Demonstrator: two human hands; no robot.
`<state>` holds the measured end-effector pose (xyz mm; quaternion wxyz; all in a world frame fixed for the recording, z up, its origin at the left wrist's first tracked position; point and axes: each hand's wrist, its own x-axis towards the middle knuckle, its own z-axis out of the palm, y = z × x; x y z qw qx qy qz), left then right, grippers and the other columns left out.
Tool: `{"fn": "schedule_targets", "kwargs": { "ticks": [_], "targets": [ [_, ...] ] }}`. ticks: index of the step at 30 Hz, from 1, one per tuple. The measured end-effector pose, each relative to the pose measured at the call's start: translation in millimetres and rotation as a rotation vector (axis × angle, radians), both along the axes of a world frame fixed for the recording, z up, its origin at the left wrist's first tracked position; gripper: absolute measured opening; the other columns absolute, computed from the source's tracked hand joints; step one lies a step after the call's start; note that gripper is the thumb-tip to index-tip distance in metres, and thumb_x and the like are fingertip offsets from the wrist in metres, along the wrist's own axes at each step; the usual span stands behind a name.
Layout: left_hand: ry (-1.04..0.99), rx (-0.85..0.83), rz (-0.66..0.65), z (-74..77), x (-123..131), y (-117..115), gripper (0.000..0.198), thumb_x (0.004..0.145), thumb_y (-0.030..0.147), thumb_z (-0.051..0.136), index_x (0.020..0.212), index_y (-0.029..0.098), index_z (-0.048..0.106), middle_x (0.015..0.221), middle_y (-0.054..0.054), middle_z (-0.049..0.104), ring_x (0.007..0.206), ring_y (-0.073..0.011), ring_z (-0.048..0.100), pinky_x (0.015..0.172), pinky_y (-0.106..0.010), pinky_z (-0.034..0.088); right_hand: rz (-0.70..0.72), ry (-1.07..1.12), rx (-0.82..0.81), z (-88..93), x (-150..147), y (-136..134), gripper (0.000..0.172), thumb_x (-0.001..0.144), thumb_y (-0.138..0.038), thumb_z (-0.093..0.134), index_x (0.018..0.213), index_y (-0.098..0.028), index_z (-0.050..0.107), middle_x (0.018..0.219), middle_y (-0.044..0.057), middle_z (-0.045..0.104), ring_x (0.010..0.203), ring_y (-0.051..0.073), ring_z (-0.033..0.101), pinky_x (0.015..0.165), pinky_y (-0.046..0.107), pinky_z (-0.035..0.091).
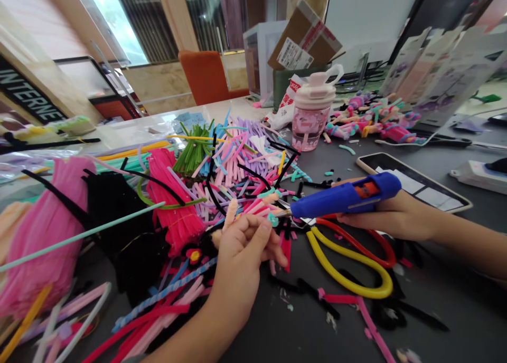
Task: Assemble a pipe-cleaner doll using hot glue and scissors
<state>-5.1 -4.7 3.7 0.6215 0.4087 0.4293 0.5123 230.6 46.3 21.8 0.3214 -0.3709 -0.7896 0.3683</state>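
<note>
The largest item in hand is the blue glue gun (344,197), positioned right of centre above the desk and enclosed by the right hand (396,218), with its nozzle directed left. The body appears to be rigid plastic, likely moderate in weight and smooth; grip it by the rear portion, clear of the metal tip, which should be treated as hot. The smaller item is a teal piece (273,219), pinched between the thumb and fingers of the left hand (243,249) at the nozzle tip; whether nozzle and piece touch cannot be determined. The piece is probably very light, soft and easily crushed; hold it at the edge with light pressure, fingertips away from the tip. A peach fuzzy piece (231,215) projects beside the left hand; whether it is also gripped cannot be confirmed. The hands are apart, bridged by the gun. Containers, in descending order: a translucent box (261,62) stands at the rear, contents indistinct. A cardboard box (303,36) sits tilted over a dark green bin (282,88); its seating inside the rim is not verifiable, and its contents are hidden. A pink tumbler (312,117) stands upright on the desk (285,321), lid fitted; its fill cannot be determined.
</note>
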Motion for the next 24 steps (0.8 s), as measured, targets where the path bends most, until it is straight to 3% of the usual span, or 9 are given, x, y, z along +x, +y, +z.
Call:
{"fn": "schedule_targets", "kwargs": {
  "ticks": [6,14,24],
  "targets": [
    [-0.034,-0.019,0.007,1.7,0.6,-0.4,0.024,0.077,0.032,0.064,0.066,0.014,0.052,0.057,0.003,0.056,0.041,-0.0087,0.055,0.04,-0.019,0.042,-0.072,-0.022,-0.121,0.4,1.3,-2.5,0.018,0.068,-0.035,0.066,0.081,-0.024,0.072,0.074,-0.001,0.073,0.067,0.021,0.067,0.068,0.031,0.058],
    [-0.069,-0.032,-0.025,4.1,1.1,0.2,0.025,0.074,0.032,0.067,0.065,0.014,0.053,0.055,0.002,0.058,0.041,-0.0088,0.055,0.042,-0.019,0.042,-0.168,0.067,-0.233,5.3,-1.5,-6.6,0.017,0.059,-0.035,0.072,0.069,-0.021,0.069,0.067,0.001,0.071,0.062,0.019,0.065,0.063,0.029,0.056],
    [-0.168,-0.069,-0.077,7.0,1.9,-0.9,0.026,0.07,0.031,0.069,0.063,0.013,0.052,0.053,0.003,0.058,0.039,-0.0093,0.057,0.042,-0.02,0.046,-0.216,0.019,-0.188,2.0,3.7,-6.5,0.024,0.062,-0.041,0.074,0.069,-0.019,0.069,0.065,0.002,0.067,0.061,0.018,0.061,0.061,0.029,0.051]
  ]
}}
